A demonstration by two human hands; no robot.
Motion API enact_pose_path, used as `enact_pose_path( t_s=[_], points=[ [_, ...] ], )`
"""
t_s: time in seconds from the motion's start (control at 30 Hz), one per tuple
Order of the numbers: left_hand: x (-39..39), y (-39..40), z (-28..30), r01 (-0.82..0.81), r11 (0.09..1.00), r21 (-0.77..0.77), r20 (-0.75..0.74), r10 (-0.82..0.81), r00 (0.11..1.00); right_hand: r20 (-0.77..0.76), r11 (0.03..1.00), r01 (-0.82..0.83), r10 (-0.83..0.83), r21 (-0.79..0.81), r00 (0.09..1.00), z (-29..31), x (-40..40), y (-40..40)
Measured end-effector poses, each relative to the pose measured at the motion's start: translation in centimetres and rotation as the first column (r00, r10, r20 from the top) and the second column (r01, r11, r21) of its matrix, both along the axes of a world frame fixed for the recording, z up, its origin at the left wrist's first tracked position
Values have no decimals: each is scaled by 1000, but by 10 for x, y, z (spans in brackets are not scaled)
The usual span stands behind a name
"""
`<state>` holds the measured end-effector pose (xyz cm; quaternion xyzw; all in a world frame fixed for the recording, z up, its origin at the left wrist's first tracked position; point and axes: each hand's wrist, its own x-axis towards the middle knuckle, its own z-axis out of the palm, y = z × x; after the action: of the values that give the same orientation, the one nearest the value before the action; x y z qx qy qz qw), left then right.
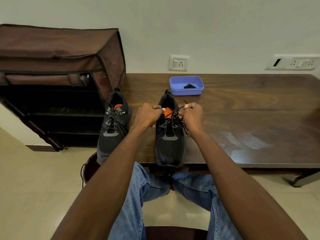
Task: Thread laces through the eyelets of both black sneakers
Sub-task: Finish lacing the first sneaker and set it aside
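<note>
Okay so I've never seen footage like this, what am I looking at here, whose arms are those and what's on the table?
There is one picture, taken by a wide-angle camera on a person's head, looking down at their own arms. No machine is involved. On the wooden table stand two black sneakers. The left sneaker looks already laced. The left hand grips the right sneaker near its opening, while the right hand pinches a black lace there. Behind sits a blue tub with something dark inside. A brown fabric rack stands on the left.
</note>
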<state>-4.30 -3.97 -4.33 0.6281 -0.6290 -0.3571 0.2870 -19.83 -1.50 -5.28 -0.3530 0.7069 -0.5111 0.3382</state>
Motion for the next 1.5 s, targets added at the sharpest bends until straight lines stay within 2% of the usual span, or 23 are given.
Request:
enact_pose_path(
  t_s=[0.03,0.1,0.17,0.2,0.27,0.33,0.4,0.47,0.53,0.57,0.63,0.77,0.87,0.93,1.0,1.07,1.13,1.2,1.27,1.3,1.37,1.4,1.5],
  points=[
    [1,0,0,-3,1000,7,-19,3,1000,159,996,85,-82,-6,984,3,-2,1],
    [2,-1,0,-8,1000,17,-45,8,999,366,966,259,-245,12,898,6,-10,0],
    [4,-2,-2,-11,999,32,-70,13,997,395,933,351,-353,79,848,5,-21,-2],
    [4,-2,-2,-14,999,39,-77,17,997,312,926,355,-377,128,872,4,-26,-2],
    [6,-2,-2,-23,998,51,-88,27,996,-42,932,290,-288,217,957,3,-32,2],
    [8,-2,-2,-27,997,71,-121,35,992,-309,984,140,-100,112,946,4,-27,5],
    [9,-1,-3,-27,995,94,-149,41,988,-417,987,-154,124,-38,900,4,-15,5],
    [11,-1,-4,-37,993,110,-168,55,984,-504,926,-378,321,-11,802,-1,-2,2],
    [13,-1,-6,-44,992,117,-189,66,980,-573,880,-473,411,46,708,-8,7,1],
    [13,-1,-7,-39,992,120,-193,62,979,-584,872,-488,418,41,696,-10,10,3],
    [12,-2,-8,-22,992,123,-186,45,982,-562,884,-468,388,2,730,-8,11,6],
    [8,0,-6,-14,995,100,-146,28,989,-318,960,-280,267,5,910,-6,5,3],
    [7,3,-5,-8,996,85,-132,19,991,2,992,-121,121,40,993,0,-1,1],
    [8,2,-4,-25,996,84,-130,36,991,305,1000,-9,1,24,952,8,-5,5],
    [9,2,-4,-41,996,85,-122,51,991,424,992,116,-126,49,897,12,-15,7],
    [10,1,-6,-42,997,71,-111,50,993,290,977,179,-205,115,935,13,-23,7],
    [8,2,-7,-19,999,46,-101,24,995,-4,960,212,-215,185,977,15,-26,11],
    [6,4,-7,8,1000,14,-84,-7,996,-335,943,233,-146,237,931,15,-25,16],
    [5,5,-6,13,1000,-19,-68,-14,998,-514,959,173,-35,223,857,12,-20,17],
    [5,4,-7,12,999,-38,-62,-15,998,-492,977,102,4,188,870,12,-17,15],
    [5,3,-10,25,998,-63,-61,-29,998,-322,990,-50,91,132,942,9,-11,10],
    [4,3,-10,39,997,-62,-61,-43,997,-278,983,-113,150,144,949,9,-5,10],
    [4,3,-9,61,998,-30,-62,-63,996,-376,945,-246,313,216,872,6,4,11]
  ],
)
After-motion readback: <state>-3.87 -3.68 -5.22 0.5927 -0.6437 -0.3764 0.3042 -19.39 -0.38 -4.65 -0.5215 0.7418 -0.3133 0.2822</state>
